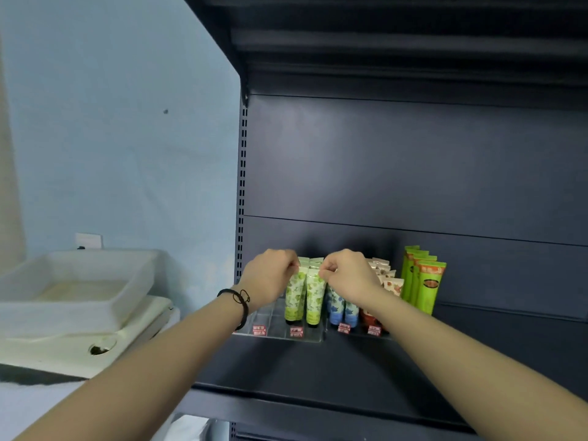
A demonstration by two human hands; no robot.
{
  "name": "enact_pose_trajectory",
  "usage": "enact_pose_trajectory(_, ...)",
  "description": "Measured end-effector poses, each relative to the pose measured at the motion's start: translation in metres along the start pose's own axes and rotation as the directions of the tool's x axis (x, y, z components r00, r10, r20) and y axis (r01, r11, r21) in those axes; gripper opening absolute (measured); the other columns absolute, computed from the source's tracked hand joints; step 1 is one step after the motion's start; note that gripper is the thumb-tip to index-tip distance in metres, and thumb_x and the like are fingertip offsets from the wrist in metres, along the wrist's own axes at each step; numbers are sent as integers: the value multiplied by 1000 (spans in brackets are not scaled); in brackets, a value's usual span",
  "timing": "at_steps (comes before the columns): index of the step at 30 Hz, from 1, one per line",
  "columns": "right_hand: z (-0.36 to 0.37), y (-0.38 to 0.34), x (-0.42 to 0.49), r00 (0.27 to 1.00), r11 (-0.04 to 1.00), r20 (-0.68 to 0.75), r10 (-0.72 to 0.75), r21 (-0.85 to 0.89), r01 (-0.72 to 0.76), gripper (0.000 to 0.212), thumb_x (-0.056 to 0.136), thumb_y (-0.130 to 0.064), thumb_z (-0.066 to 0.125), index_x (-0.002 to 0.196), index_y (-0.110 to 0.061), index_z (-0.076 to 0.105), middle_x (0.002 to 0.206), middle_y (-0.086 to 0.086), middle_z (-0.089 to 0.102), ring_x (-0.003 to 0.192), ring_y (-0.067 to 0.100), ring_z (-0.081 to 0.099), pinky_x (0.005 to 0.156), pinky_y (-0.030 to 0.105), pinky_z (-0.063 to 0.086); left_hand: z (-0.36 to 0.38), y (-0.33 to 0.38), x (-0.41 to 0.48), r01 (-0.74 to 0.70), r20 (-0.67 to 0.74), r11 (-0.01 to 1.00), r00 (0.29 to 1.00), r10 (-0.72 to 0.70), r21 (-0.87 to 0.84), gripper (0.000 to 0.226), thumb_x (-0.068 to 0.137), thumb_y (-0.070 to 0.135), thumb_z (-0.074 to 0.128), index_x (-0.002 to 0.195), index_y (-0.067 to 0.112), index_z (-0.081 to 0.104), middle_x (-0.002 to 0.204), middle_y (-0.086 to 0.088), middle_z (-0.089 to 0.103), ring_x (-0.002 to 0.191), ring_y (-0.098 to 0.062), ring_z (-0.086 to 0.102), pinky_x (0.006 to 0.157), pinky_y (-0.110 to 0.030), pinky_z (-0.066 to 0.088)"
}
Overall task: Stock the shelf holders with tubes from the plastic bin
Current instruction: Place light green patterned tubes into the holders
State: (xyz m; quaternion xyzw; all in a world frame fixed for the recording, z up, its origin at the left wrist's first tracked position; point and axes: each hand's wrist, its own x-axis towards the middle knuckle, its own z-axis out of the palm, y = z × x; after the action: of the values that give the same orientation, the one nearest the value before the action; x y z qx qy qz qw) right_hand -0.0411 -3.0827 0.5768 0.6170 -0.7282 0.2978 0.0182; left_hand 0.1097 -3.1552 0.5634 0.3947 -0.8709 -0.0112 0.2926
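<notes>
Two green-and-white leaf-print tubes stand cap-down in a clear shelf holder (270, 323) on the dark shelf. My left hand (269, 278) pinches the top of the left green tube (294, 296). The crimped top of the right green tube (315, 294) is pinched by my right hand (348, 276). Blue-patterned tubes (342, 308) stand to the right, partly hidden by my right wrist. The white plastic bin (76, 288) sits at the left on a cream surface; its inside looks bare.
Red-brown tubes (389, 281) and tall green packs (424, 278) fill the holders further right. Small red price tags (296, 331) line the holder's front edge. The holder's leftmost slots hold nothing. A dark shelf back panel (413, 160) rises behind, with another shelf overhead.
</notes>
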Motion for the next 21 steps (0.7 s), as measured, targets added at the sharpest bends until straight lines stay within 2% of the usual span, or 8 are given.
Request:
enact_pose_trajectory(7, 15, 10, 2, 999, 999, 17, 41, 8, -41, 21, 89, -9, 53, 84, -9, 74, 92, 0, 72, 88, 20, 66, 79, 42, 58, 4, -2, 4, 50, 18, 996, 999, -48, -71, 19, 96, 20, 45, 97, 19, 63, 96, 1, 68, 88, -20, 63, 77, -36, 53)
enact_pose_trajectory(11, 16, 12, 4, 999, 999, 11, 37, 20, -37, 20, 87, -7, 53, 86, -2, 72, 93, 11, 71, 91, 29, 67, 81, 48, 57, 14, -1, 0, 54, 54, 996, 997, -51, -67, 18, 96, 21, 46, 97, 19, 63, 97, 1, 68, 90, -21, 63, 80, -38, 53)
enact_pose_trajectory(15, 16, 11, 4, 1000, 1000, 18, 24, 16, -24, 21, 88, -12, 54, 89, -2, 72, 97, 15, 71, 93, 31, 67, 82, 48, 56, 20, -1, -4, 74, 39, 993, 997, -71, -87, 18, 96, 20, 44, 92, 22, 62, 98, 2, 67, 90, -20, 62, 81, -37, 52)
enact_pose_trajectory(21, 14, 8, 3, 999, 1000, 48, 10, 27, -11, 18, 90, -19, 59, 89, -18, 76, 91, -3, 73, 88, 18, 66, 82, 41, 56, 18, 0, -6, 71, 39, 994, 997, -68, -85, 22, 97, 27, 45, 109, 23, 63, 110, 2, 67, 100, -21, 62, 85, -39, 52)
